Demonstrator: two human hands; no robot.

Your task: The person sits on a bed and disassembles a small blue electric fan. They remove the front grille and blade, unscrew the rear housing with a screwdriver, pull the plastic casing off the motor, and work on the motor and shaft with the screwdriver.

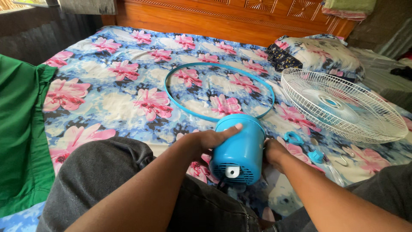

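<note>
Head view, left hand curled on blue fan motor housing, right hand gripping its side

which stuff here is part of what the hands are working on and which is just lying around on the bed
In the work:
blue fan motor housing, held by left hand and right hand
blue ring
white fan grille
small blue fan parts

Just lying about:
flowered pillow
green cloth
folded cloth on the headboard
</note>
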